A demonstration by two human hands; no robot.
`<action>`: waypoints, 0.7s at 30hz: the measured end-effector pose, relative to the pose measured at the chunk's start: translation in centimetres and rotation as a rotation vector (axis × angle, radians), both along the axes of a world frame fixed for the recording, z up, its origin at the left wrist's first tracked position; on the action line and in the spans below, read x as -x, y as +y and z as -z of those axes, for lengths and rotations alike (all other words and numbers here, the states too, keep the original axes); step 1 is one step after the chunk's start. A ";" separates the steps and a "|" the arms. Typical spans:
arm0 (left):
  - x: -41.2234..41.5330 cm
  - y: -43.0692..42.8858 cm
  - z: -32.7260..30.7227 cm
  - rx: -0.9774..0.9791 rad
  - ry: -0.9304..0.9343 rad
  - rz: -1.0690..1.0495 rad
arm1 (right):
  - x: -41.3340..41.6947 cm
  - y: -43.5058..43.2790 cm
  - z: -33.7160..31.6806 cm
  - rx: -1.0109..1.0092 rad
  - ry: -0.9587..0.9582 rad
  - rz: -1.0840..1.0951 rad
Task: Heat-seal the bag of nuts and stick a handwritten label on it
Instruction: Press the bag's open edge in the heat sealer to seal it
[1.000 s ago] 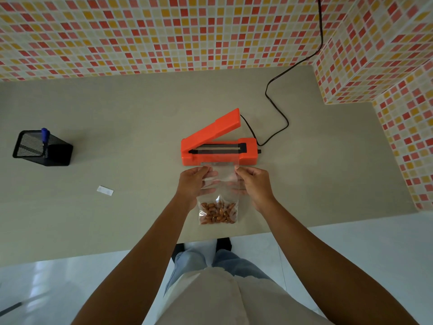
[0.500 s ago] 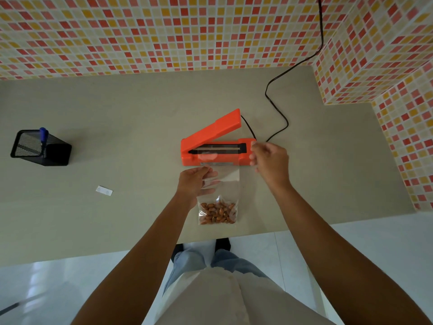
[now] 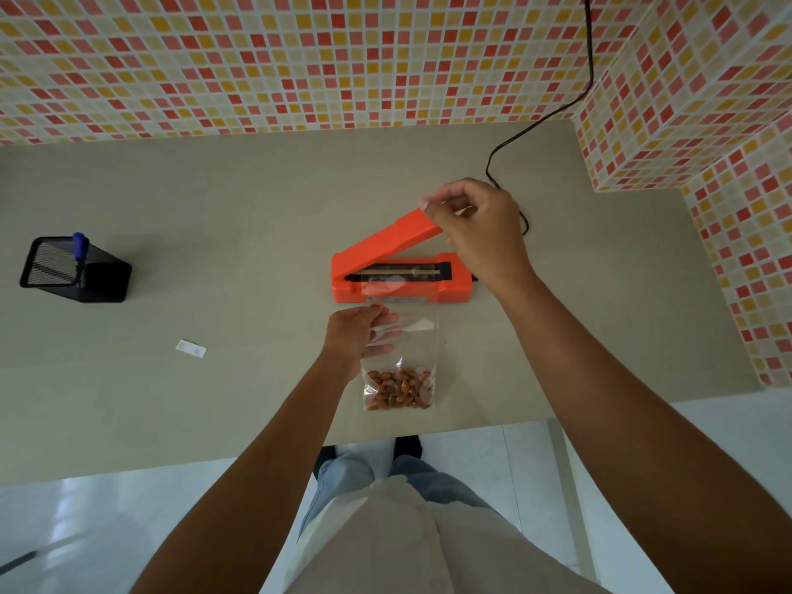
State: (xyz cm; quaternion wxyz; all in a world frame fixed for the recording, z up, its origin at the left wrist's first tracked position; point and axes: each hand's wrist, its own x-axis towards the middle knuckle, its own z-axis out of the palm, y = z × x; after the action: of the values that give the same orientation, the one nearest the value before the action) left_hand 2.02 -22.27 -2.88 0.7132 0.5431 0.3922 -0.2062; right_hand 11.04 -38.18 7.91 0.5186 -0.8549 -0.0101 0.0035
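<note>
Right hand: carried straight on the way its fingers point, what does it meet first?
The raised orange sealer lid, at its free tip; the right hand may be touching it, depth unclear.

right hand (image 3: 480, 233) | left bag (image 3: 400, 358) corner, rose toward 1 o'clock, now pinching sealer lid (image 3: 385, 242) tip | bag mouth slid onto sealing strip (image 3: 398, 274)

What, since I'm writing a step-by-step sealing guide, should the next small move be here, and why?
Probably push the raised lid down with the right hand onto the sealer's base. The open top of the bag lies across the sealing strip, the left hand holds the bag in place, and the right hand grips the lid's free end.
</note>
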 end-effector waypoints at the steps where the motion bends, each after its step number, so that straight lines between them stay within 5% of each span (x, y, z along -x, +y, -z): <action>1: 0.0 0.0 0.0 -0.003 0.000 -0.001 | 0.0 -0.1 0.1 -0.001 -0.002 0.006; 21: -0.4 0.0 0.0 -0.032 -0.023 0.023 | 0.2 -2.8 3.3 0.043 0.074 0.096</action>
State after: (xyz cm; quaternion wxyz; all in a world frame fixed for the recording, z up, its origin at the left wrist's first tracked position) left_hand 2.47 -22.25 -2.89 0.7065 0.5611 0.3811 -0.2020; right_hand 10.83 -40.95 4.61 0.4998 -0.8646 0.0503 0.0101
